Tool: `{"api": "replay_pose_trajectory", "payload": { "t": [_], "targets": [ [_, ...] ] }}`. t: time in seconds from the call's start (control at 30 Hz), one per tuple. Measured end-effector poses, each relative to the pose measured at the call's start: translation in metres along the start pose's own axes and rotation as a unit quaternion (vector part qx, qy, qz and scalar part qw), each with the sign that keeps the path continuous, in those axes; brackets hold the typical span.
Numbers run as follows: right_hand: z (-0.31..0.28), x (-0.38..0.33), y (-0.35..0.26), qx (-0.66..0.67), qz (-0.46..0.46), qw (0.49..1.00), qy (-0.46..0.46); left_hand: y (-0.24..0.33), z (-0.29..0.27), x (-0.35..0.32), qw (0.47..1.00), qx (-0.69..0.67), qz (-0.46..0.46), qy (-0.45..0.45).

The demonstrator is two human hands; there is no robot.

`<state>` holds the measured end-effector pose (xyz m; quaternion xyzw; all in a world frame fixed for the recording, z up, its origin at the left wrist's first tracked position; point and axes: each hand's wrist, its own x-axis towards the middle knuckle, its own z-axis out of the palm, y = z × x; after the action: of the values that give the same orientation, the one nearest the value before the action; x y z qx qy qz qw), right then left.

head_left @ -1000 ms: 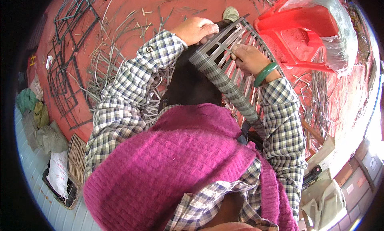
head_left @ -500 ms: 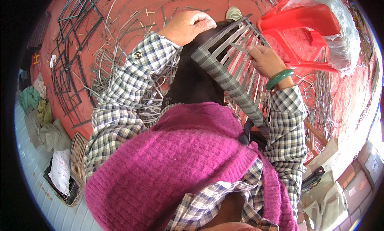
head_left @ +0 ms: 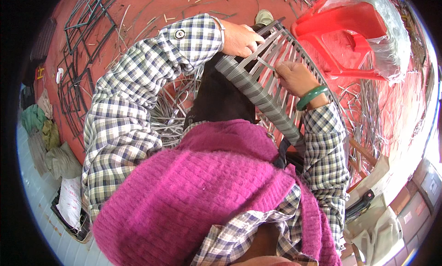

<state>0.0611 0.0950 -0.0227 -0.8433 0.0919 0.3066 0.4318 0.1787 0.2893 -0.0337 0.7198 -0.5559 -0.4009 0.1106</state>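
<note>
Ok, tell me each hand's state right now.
Left hand: partly curled by the slatted frame; whether it grips anything cannot be told.
Right hand: closed, pinching a grey strip.

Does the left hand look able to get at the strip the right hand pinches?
Probably yes: the left hand is at the far end of the frame, close to the strip, and nothing seems to cover the strip beside the right hand.

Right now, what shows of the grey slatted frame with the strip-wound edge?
The grey slatted frame has a thick edge wound with banded, plastic-looking strip, and open slats. It slants along the black trouser leg. The left hand is at its far end; the right hand, over the slats, pinches a pale flat strip.
</note>
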Motion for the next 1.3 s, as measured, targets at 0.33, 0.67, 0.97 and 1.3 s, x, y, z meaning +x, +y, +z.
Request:
{"api": "replay_pose_trajectory", "payload": {
  "t": [0.33, 0.67, 0.97, 1.3],
  "targets": [
    [0.016, -0.013, -0.036, 0.019, -0.050, 0.997, 0.057, 0.012, 0.012, -0.034, 0.940, -0.012, 0.016, 0.341],
    [0.044, -0.051, -0.059, -0.055, -0.156, 0.973, 0.161, 0.033, 0.066, -0.121, 0.538, -0.673, -0.102, 0.498],
    [0.063, -0.060, -0.061, -0.162, -0.253, 0.905, 0.301, 0.052, 0.070, -0.073, 0.722, -0.474, -0.075, 0.499],
    [0.065, -0.051, -0.061, -0.086, -0.336, 0.896, 0.278, 0.059, 0.070, -0.065, 0.543, -0.644, 0.106, 0.529]
  ]
}}
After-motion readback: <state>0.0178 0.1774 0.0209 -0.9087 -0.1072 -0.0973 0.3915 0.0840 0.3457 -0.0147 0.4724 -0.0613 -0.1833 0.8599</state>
